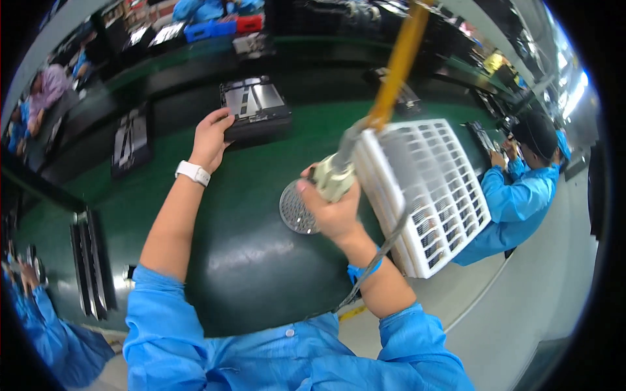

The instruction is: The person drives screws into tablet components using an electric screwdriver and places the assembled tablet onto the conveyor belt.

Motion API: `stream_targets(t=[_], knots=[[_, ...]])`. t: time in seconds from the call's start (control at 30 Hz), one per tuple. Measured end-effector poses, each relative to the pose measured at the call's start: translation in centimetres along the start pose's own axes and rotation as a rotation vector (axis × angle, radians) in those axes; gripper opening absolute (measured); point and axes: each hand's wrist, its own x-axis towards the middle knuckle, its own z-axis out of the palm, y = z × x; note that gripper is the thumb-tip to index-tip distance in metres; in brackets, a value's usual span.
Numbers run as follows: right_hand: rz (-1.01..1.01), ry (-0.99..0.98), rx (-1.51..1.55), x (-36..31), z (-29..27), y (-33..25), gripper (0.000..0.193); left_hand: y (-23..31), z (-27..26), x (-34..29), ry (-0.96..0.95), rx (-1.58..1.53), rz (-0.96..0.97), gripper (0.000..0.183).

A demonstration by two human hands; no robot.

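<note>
there's one pale tool (335, 181) — one round dish (283, 208)

Head view, fisheye projection. We find the brightest light at the upper right, where lamps (577, 94) glare white; the far left is dimmer. A diffuse reflection marks the dark green worktop (244, 260). We note motion blur on the yellow strap (396, 68) and the upper part of the pale tool (334, 179). Black corners frame the field; straight edges bow toward its rim.

Far-off blue bin (210, 30) beside a red bin (249, 24); dark strips (87, 267) at left; blue-clad co-worker (520, 201) at right
</note>
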Motion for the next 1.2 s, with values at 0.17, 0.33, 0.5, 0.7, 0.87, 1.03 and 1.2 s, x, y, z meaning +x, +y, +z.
stream_targets(t=[0.17, 0.33, 0.5, 0.7, 0.87, 1.03, 1.2], knots=[[0.228, 0.000, 0.250, 0.9, -0.7, -2.3, 0.020, 1.3, -4.9, -14.1, 0.004, 0.150, 0.080, 0.034], [0.216, -0.012, 0.262, 0.5, 0.4, -1.1, 0.020, 1.2, -8.0, -23.6, 0.008, 0.493, 0.136, 0.024], [0.210, -0.045, 0.269, -0.4, 1.1, -0.3, 0.020, 1.2, -6.6, -25.9, 0.054, 1.237, 0.441, 0.047], [0.181, -0.032, 0.254, -0.6, 1.4, 0.4, 0.018, -0.6, -6.8, -25.6, 0.034, 1.200, 0.512, 0.061], [0.203, -0.033, 0.254, -0.5, 1.2, 0.8, 0.017, -0.4, -6.8, -25.6, 0.029, 1.133, 0.495, 0.059], [0.207, -0.036, 0.262, -0.4, 1.1, 0.7, 0.015, 0.0, -7.4, -25.4, 0.011, 1.068, 0.454, 0.058], [0.202, -0.056, 0.279, -0.3, 1.0, 0.7, 0.012, -0.1, -7.4, -25.4, 0.024, 1.072, 0.465, 0.058]])
